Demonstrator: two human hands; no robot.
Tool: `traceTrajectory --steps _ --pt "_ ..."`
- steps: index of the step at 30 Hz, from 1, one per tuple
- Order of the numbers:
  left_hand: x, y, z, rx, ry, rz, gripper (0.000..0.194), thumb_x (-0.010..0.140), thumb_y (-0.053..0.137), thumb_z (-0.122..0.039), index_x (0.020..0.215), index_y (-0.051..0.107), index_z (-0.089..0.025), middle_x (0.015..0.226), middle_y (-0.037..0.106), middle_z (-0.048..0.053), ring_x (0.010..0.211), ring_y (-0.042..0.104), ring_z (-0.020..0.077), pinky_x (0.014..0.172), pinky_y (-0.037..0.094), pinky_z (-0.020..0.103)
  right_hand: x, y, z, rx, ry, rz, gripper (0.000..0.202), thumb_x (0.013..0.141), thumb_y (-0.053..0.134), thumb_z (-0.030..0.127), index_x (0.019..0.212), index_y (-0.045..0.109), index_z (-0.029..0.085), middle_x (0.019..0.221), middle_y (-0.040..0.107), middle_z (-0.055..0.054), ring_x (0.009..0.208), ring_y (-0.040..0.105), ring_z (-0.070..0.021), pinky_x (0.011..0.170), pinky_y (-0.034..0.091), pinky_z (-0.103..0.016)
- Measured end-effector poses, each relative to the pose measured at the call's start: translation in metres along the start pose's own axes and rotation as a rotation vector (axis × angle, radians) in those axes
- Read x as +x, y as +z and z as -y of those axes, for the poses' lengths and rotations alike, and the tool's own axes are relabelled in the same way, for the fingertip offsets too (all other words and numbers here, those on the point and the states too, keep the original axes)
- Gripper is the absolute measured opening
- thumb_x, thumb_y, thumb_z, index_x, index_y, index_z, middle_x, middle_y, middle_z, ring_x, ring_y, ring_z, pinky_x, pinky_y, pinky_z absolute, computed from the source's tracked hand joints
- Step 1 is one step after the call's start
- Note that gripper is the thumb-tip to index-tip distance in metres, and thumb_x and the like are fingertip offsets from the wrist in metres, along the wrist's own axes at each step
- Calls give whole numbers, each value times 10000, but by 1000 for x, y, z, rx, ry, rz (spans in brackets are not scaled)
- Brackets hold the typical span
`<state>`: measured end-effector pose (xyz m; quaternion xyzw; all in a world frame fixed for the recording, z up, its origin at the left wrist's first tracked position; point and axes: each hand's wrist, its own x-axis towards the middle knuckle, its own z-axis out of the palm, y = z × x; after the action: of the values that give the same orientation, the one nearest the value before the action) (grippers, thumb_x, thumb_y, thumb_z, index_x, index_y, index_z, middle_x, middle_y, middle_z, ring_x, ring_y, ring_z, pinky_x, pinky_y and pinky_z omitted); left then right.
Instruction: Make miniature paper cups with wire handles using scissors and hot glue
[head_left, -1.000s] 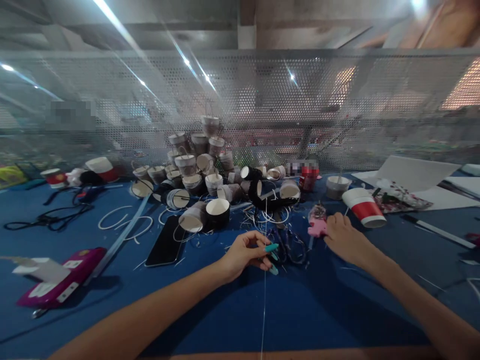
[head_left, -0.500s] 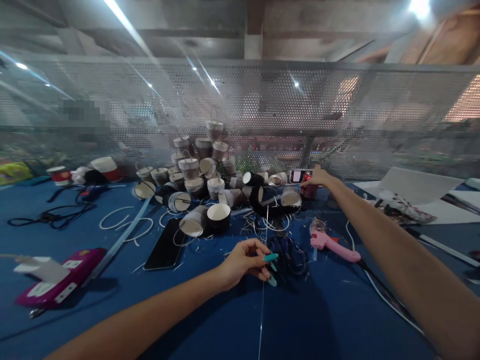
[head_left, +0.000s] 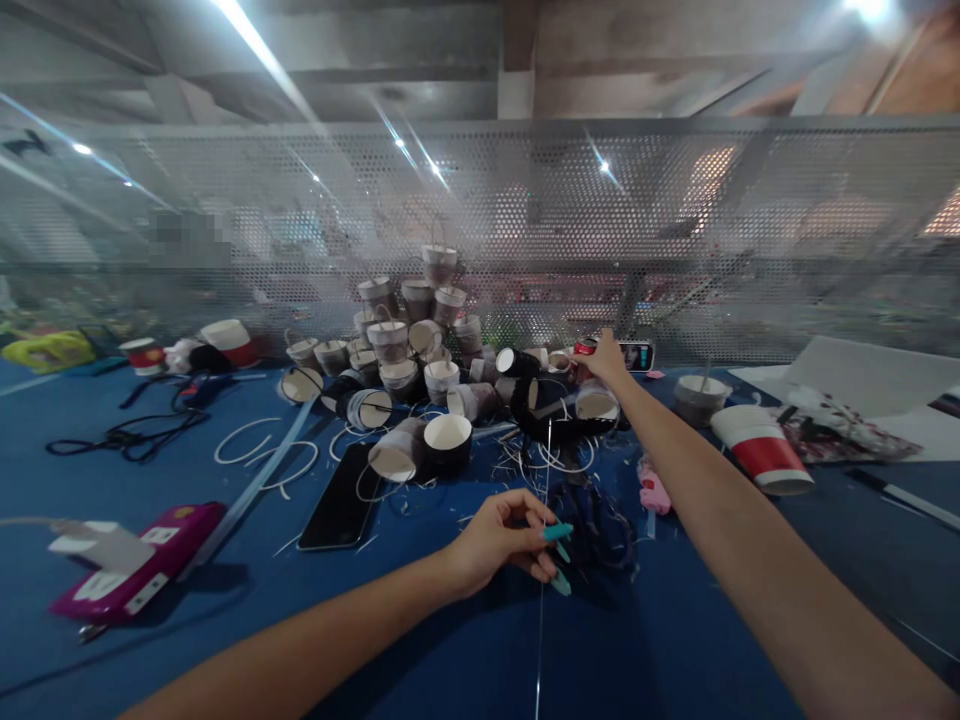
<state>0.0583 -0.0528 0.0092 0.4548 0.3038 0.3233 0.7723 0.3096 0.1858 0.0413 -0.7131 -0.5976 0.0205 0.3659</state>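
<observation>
My left hand [head_left: 517, 540], with long turquoise nails, is closed in a pinch on a thin white strand [head_left: 539, 640] that runs down toward me. Far out on the table, my right hand [head_left: 607, 362] is wrapped round a red can [head_left: 585, 347]; the fingers partly cover it. Just right of that hand a lit phone [head_left: 638, 357] stands propped up. Dark-handled scissors [head_left: 596, 530] lie beside my left fingertips. Beyond them is a black curved piece [head_left: 559, 421] among white scraps. My right forearm hides part of a pink glue gun [head_left: 654, 488].
Small grey buckets [head_left: 390, 342] are piled at the back. A black phone [head_left: 341, 497] and a purple power strip [head_left: 142, 565] lie left. A red-and-white cup [head_left: 761, 450] lies tipped at right, near a grey bucket [head_left: 701, 400]. A perforated metal screen [head_left: 450, 180] stands behind.
My right hand has moved left with the red can, from in front of the propped phone to its left side. My left hand keeps its pinch. The view has turned slightly left.
</observation>
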Motion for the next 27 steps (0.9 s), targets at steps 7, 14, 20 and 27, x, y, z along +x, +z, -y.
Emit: traceTrajectory --steps 7,14,20,27 --pt "1 -4 1 22 8 -7 294 624 756 -238 777 539 -110 569 614 -10 502 646 138 474 536 216 -29 -27 26 51 77 -48 854 587 697 386 1206 344 -85 1243 342 -380 1186 340 -424 909 332 -496" --pt "5 3 -6 -4 150 -148 339 587 773 -256 793 548 -108 567 587 -23 535 642 137 517 535 229 -188 -75 64 475 -138 348 382 804 424 507 757 592 168 794 625 -88 765 586 -201 692 469 -322" --pt "8 54 14 23 235 -305 348 558 769 -281 778 551 -122 668 588 -16 585 614 131 603 546 298 -262 -78 70 648 17 438 331 768 498 469 687 629 176 644 651 -42 599 601 -174 561 459 -282" --pt "4 55 7 453 378 -189 310 636 680 -139 923 563 -156 895 641 56 851 611 172 755 496 300 -233 -101 55 492 6 309 223 751 557 355 630 646 190 696 692 -72 613 646 -212 527 497 -303"
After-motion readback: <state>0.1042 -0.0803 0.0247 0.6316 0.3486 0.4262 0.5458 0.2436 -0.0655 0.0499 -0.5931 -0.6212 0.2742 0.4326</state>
